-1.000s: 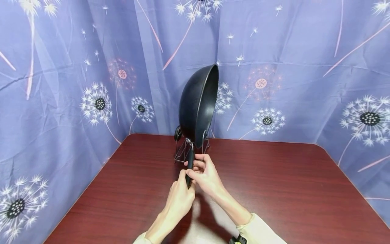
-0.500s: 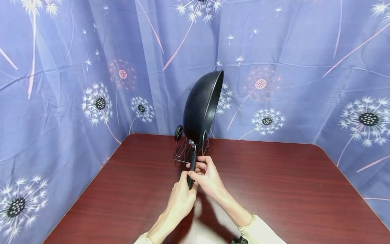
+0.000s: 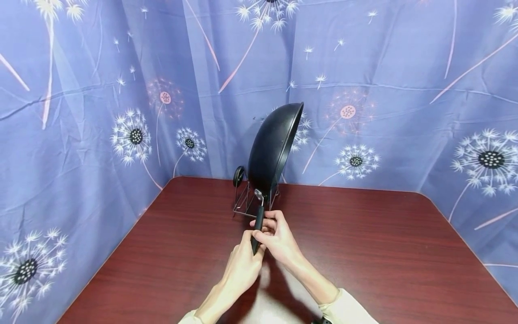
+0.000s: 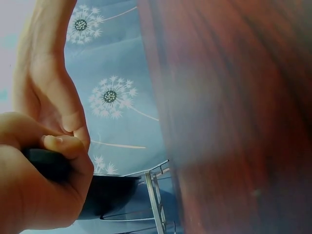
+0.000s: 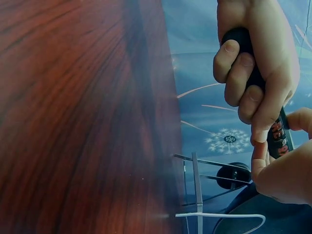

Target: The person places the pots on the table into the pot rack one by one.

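A black wok [image 3: 271, 148] stands on its edge in the head view, its rounded underside to the left and its top leaning right. My left hand [image 3: 241, 265] wraps its fingers round the near end of the black handle [image 3: 260, 216]. Farther up, the thumb and fingers of my right hand [image 3: 282, 241] hold the same handle. Reddish lettering shows on the handle [image 5: 280, 139] in the right wrist view, between both hands. The wok's lower edge overlaps a metal wire rack [image 3: 244, 210]; the contact there is mostly hidden behind the wok.
A black round disc [image 3: 238, 176] sits at the rack's left side. The dark red wooden table [image 3: 384, 252] spreads around the hands. Blue curtains [image 3: 404, 112] with a dandelion print close off the back and sides.
The wok has tipped to the right, its top rim moving lower and rightward. Both hands have shifted slightly right with the handle, keeping their grip. The rack stays in place.
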Demonstrator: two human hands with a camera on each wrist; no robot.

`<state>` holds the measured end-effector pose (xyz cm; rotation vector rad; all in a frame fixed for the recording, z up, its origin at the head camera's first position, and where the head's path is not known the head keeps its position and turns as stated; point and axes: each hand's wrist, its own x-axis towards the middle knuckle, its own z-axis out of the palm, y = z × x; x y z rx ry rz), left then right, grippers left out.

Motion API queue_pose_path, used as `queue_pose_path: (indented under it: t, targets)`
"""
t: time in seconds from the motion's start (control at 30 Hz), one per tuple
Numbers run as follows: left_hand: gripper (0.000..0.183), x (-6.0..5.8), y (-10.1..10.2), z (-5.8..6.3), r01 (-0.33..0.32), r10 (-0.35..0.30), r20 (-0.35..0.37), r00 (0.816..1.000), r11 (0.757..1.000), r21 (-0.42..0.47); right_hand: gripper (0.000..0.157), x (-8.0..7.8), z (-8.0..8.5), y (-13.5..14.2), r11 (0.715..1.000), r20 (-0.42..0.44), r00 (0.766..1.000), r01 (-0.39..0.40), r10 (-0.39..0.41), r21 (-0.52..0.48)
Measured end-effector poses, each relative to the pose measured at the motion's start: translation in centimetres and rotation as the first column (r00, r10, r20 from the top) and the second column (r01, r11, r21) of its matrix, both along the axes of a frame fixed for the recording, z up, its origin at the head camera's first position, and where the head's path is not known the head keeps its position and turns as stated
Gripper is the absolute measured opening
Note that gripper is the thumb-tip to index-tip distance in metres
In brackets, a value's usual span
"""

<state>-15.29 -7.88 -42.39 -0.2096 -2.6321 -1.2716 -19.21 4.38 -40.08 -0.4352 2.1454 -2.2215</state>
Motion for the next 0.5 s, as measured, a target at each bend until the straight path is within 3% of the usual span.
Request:
queue_pose_path:
  t: [0.5]
  targets:
    - [0.030, 0.99, 0.03, -0.21, 0.048, -0.047, 0.020, 0.999, 0.996, -0.078, 0.046, 0.67, -0.81, 0.57, 1.000, 0.038, 0.999, -0.022, 0.021, 0.010]
